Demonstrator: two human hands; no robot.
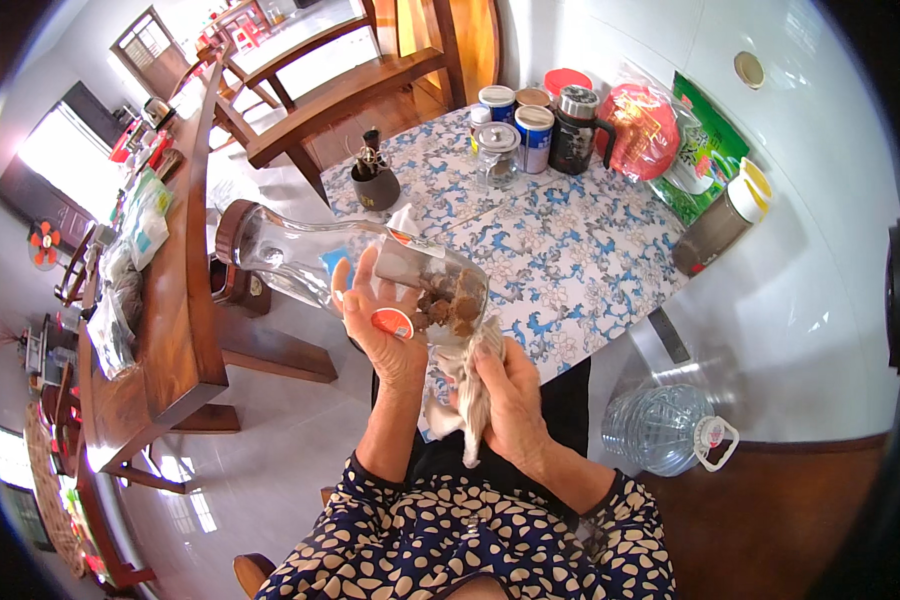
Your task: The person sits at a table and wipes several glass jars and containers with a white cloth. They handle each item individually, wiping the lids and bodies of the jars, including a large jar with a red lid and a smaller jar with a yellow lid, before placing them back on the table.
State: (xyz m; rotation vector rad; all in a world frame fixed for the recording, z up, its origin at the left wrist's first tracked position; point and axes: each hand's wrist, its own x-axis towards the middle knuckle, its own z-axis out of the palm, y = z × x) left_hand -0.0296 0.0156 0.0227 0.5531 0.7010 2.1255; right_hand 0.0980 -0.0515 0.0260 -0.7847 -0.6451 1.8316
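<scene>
Glass, clear and long-necked, is what both hands are busy with: a bottle (355, 265) lying nearly on its side above the lap, its brown cap end pointing to the person's left and its base, holding a clump of brown lumps (448, 305), turned toward the table. The left hand (380, 320) cradles it from beneath, fingers curled up around the body near a round red-and-white label, so it is closed on the bottle. The right hand (505, 395) grips a bunched whitish cloth (460, 385) and presses it against the bottle's base; its fingers are folded tight on the fabric.

Judging by this, the step in hand looks like wiping the outside of the bottle. A next move would call for turning the glass in the left palm while the cloth follows its curve, with a firm hold, since smooth glass may slip.

Beyond the hands, a table with a blue-and-white floral cover (570, 250) carries a dark cup of utensils (375, 185), several lidded tins (530, 130), a small glass jar (497, 155), a black flask (578, 130) and red and green bags. A large water jug (665, 428) lies on the floor to the right, and a wooden bench (340, 95) stands farther off.
</scene>
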